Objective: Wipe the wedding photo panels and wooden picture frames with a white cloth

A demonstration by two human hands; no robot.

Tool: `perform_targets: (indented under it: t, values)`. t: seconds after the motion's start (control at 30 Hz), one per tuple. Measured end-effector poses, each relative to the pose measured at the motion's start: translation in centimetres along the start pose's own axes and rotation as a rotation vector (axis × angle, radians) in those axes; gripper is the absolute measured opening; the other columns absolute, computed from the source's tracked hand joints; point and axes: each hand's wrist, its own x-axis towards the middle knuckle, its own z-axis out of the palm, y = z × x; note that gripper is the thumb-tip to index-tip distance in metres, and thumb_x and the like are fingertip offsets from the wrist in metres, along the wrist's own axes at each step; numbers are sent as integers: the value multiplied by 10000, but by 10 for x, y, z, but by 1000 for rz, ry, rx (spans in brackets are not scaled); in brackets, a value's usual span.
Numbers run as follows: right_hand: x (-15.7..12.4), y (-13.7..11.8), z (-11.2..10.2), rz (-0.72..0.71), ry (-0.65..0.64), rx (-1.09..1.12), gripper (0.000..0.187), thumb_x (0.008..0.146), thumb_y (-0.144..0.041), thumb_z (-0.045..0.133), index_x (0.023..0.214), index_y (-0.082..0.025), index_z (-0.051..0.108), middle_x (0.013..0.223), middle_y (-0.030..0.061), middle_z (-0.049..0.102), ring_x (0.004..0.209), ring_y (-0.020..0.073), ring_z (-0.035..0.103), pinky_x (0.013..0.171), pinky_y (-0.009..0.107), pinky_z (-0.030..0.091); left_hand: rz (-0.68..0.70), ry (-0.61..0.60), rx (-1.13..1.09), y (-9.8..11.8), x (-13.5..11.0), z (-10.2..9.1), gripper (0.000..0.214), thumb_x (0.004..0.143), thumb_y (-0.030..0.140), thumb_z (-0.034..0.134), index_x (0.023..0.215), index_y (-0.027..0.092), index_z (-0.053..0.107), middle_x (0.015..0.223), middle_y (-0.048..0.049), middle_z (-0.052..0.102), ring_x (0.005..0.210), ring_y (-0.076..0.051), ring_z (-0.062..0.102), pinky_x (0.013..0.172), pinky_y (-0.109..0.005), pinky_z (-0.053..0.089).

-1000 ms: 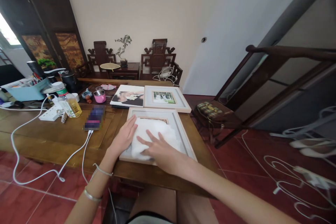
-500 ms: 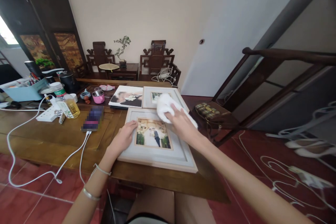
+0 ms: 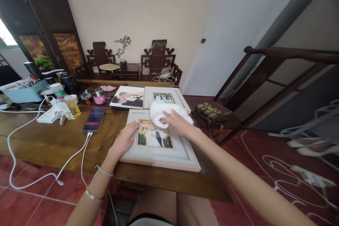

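Cloth [image 3: 162, 108] farther left than just before

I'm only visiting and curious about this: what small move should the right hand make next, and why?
Perhaps draw the white cloth toward the person across the near frame: the right hand grips the cloth over that frame's far edge, the left hand rests on its left side, and its near part lies uncovered.

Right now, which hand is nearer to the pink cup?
Left. The left hand lies on the left edge of the near frame, nearer the camera than the pink cup and right of it; the right hand, gripping the cloth, is farther right.
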Motion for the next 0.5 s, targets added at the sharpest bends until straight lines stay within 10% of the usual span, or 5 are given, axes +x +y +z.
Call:
perform_targets:
  t: [0.23, 0.37, 0.5]
  values:
    - [-45, 34, -3, 144, 84, -120, 616, 613, 87, 345, 1119, -152, 604, 1277, 139, 527, 1308, 261, 308, 1053, 497, 202, 35, 13, -11, 1, 2, -1, 510, 780, -26, 312, 1199, 186, 510, 1298, -81, 522, 1272, -172, 407, 1067, -426, 344]
    - [-40, 29, 3, 168, 276, -185, 549, 634, 65, 391, 1107, -112, 604, 1339, 162, 456, 1314, 284, 280, 1069, 465, 176, -10, 1, 21, 2, 5, 0, 490, 786, -8, 328, 1202, 169, 515, 1296, -93, 523, 1258, -183, 424, 1068, -426, 347]
    - [-29, 17, 10, 108, 197, -214, 537, 641, 38, 422, 1123, -124, 594, 1203, 157, 570, 1270, 274, 350, 1057, 463, 185, -108, -43, 74, 4, 9, 1, 483, 797, 30, 344, 1247, 123, 489, 1325, -123, 492, 1246, -200, 440, 1077, -403, 340]
